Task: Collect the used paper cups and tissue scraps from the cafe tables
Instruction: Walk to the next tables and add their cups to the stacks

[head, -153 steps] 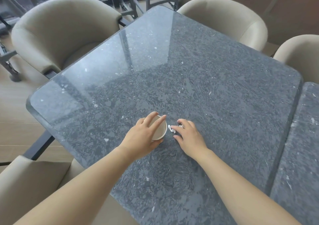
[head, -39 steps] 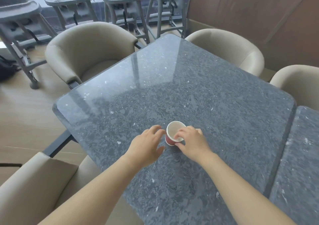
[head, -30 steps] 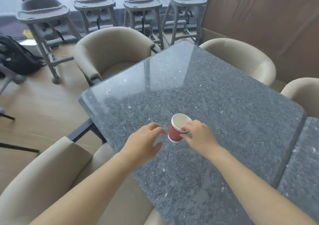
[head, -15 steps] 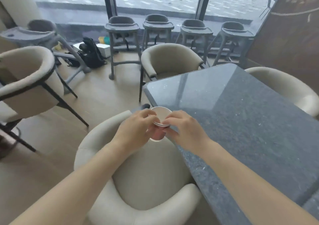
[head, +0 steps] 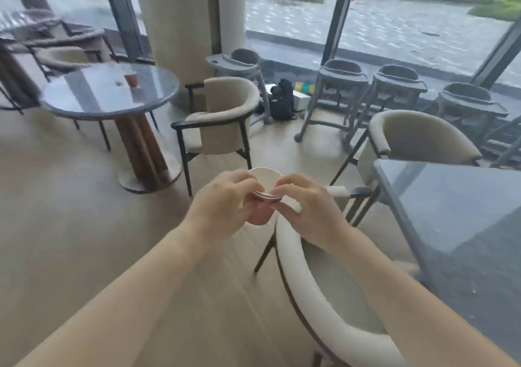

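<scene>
From my remote seat I see both hands meeting in mid-air over the floor, the left hand point(head: 222, 206) curled round the near and left side of a paper cup point(head: 266, 179), thumb and fingers closed on its wall, while the right hand point(head: 306, 208) pinches the rim from the right with bent fingertips. The cup is upright, smooth white inside and red outside, and its rolled rim shows as two thin rings, so I cannot tell whether it is one cup or two nested. Just below the hands curves the padded cream back of an armchair point(head: 310, 296) on thin dark legs. To the right lies a rectangular table point(head: 451, 211) with a glossy, speckled dark-grey stone top. Well off to the left stands a round table point(head: 84, 104), its shiny grey top on a brown wooden pedestal, and on it a second red cup point(head: 131, 79) with a small dark scrap point(head: 119, 84) beside it, too blurred to identify. Grey high chairs point(head: 341, 84) line the window.
</scene>
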`<state>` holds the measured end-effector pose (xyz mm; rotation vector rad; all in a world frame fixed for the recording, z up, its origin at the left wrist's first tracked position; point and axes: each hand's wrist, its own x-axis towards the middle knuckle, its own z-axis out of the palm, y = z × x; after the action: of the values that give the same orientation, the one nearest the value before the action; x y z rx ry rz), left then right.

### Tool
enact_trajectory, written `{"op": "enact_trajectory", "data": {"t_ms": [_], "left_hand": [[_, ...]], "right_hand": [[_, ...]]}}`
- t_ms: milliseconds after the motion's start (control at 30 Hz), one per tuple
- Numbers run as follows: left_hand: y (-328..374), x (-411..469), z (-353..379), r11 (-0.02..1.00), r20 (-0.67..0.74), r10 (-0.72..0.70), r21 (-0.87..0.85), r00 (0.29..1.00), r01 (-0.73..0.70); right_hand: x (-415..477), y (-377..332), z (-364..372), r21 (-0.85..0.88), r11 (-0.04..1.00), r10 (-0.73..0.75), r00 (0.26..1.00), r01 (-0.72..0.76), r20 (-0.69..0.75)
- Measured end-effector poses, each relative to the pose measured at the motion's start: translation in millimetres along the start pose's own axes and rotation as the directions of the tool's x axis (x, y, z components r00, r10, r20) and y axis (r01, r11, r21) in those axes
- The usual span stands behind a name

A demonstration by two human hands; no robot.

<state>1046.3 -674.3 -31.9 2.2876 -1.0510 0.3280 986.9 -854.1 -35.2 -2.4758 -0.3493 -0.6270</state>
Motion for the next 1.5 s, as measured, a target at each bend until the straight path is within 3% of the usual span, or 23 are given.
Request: {"op": "enact_trajectory", "data": {"t_ms": [300, 667, 833, 1100, 1500], "left_hand": [[-99.7, -96.6, -117.2, 0.951, -0.182, -0.265, 0.111, 0.947, 0.288], [-215.4, -150.4, -206.3, 0.824, -0.315, -0.469, 0.181, 0.825, 0.537], [-306.1, -131.4, -226.5, 0.795, -0.259, -0.532, 0.177, 0.806, 0.581], [-456.2, -60.8, -276.7, 0.816, -0.144, -0.501, 0.251, 0.853, 0.521], [-646.6, 27.9, -269.1, 0.843, -0.1, -0.533, 0.025, 0.84, 0.538]], "right_hand": [[91.6, -111.9, 124.6, 0.159, 0.949, -0.29, 0.953, 0.274, 0.087], [193.0, -187.6, 263.2, 0.362, 0.848, -0.463, 0.873, 0.387, 0.152], [261.7, -183.6, 330.7, 0.354, 0.847, -0.469, 0.871, 0.397, 0.145], [391.7, -169.5, 420.6, 0.385, 0.875, -0.372, 0.917, 0.295, 0.142], [536.2, -119.8, 527.8, 0.196, 0.961, -0.231, 0.956, 0.196, 0.178]]}}
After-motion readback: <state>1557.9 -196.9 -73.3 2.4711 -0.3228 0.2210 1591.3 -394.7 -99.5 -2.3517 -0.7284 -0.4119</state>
